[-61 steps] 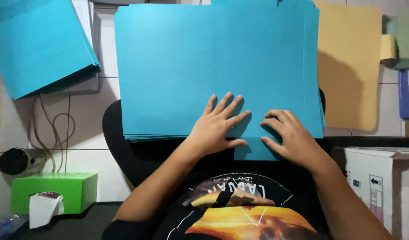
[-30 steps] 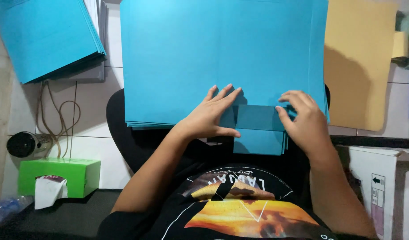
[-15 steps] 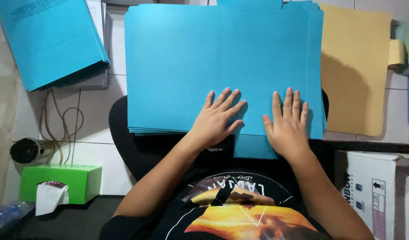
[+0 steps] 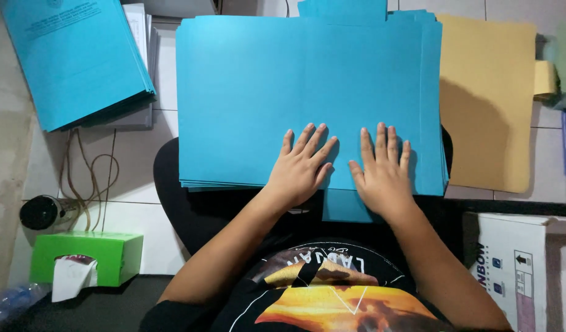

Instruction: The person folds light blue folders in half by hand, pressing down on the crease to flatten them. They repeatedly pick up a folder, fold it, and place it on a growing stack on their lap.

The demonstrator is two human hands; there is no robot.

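Both hands flat, palms down, on the stack of blue sheets [image 4: 295,92] lying in front of the person. Left hand [image 4: 300,169] has fingers spread, gripping nothing, pressed on the top sheet near its lower edge. Right hand [image 4: 382,175] is the same: fingers apart, nothing held, just beside the left, thumbs close but apart. A small blue flap [image 4: 344,208] sticks out below the stack edge between the wrists. Second blue pile [image 4: 74,61] at upper left, well apart. Tan folder [image 4: 489,104] touches the stack on the right. Green tissue box [image 4: 89,255] at lower left, white carton [image 4: 519,270] at lower right.
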